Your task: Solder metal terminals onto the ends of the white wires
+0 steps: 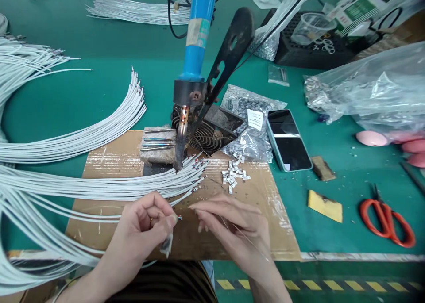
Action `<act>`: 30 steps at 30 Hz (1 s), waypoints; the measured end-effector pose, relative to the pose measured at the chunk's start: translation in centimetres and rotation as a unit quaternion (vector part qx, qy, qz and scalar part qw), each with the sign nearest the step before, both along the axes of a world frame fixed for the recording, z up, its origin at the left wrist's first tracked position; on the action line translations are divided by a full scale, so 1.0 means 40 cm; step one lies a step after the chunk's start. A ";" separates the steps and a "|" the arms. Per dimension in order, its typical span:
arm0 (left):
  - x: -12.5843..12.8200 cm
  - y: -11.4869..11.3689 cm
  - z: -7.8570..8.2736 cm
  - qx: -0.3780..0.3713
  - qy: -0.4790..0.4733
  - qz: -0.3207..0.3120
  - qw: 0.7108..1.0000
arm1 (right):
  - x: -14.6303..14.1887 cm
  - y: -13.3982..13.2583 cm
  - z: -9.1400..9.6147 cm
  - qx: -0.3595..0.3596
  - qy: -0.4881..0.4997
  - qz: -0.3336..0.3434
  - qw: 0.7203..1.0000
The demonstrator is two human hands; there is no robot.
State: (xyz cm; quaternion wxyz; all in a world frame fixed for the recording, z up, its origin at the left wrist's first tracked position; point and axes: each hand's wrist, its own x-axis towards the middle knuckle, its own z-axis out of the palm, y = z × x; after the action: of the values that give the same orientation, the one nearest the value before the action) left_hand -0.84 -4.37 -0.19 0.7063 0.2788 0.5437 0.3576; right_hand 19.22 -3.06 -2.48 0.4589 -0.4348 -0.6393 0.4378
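Observation:
My left hand (146,232) is closed in a pinch on a white cable, whose small coloured wire ends (179,217) poke out past the thumb. A crumpled greyish scrap (166,245) hangs below those fingers. Just right of it, my right hand (232,228) is closed with fingertips together, a thin solder wire (245,236) running across it. Above both hands, a blue-handled soldering iron (198,42) is fixed with its tip pointing down. Under the tip lies a bundle of white cables (133,186). Small white connectors (234,174) are scattered right of the bundle.
Brown cardboard (265,214) covers the front of the green table (159,68). A small fan (209,132) stands behind the iron's tip. To the right are a phone (288,139), a yellow sponge (325,206) and red-handled scissors (387,221). More white cables (83,139) curve in from the left.

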 end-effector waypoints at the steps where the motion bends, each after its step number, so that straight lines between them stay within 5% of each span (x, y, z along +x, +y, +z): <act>1: 0.001 0.001 0.006 -0.003 0.009 0.010 1.000 | -0.004 -0.006 -0.006 -0.019 0.022 -0.018 0.999; 8: 0.011 0.007 0.023 -0.006 0.026 0.031 0.999 | -0.052 -0.041 -0.043 -0.120 0.135 -0.024 0.983; 14: 0.011 0.004 0.020 -0.002 0.034 0.025 0.999 | -0.057 -0.038 -0.022 -0.124 0.137 -0.024 0.982; 19: 0.011 0.003 0.014 0.008 0.045 0.018 0.999 | -0.052 -0.040 -0.013 -0.076 0.101 -0.027 0.992; 26: 0.010 0.002 -0.003 0.027 0.036 0.008 0.999 | -0.037 -0.050 -0.018 0.125 -0.045 -0.055 0.990; 30: 0.020 0.002 0.014 0.021 0.067 0.042 0.997 | -0.041 -0.055 -0.022 0.072 -0.034 -0.120 0.990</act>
State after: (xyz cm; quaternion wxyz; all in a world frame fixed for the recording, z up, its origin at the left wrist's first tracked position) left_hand -0.03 -4.31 0.39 0.6462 0.2939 0.5937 0.3789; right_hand 17.59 -5.24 -3.36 0.5160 -0.4891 -0.6275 0.3174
